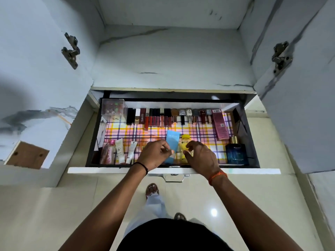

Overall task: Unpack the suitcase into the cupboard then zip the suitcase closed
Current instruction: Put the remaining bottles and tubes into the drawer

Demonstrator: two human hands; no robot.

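Observation:
The cupboard drawer (174, 170) is pulled out, lined with a checked cloth. My left hand (155, 155) grips a light blue tube (173, 142) near the drawer's front middle. Beside it my right hand (201, 156) holds a yellow bottle (184, 144) between thumb and fingers. Both items stand close together, partly hidden by my hands. The suitcase is not in view.
A row of lipsticks and nail polishes (168, 116) lines the drawer's back. A clear box (114, 109) sits back left, a pink carton (220, 125) and blue perfume bottle (236, 151) at right, small tubes (119, 151) front left. Cupboard doors (299, 87) stand open on both sides.

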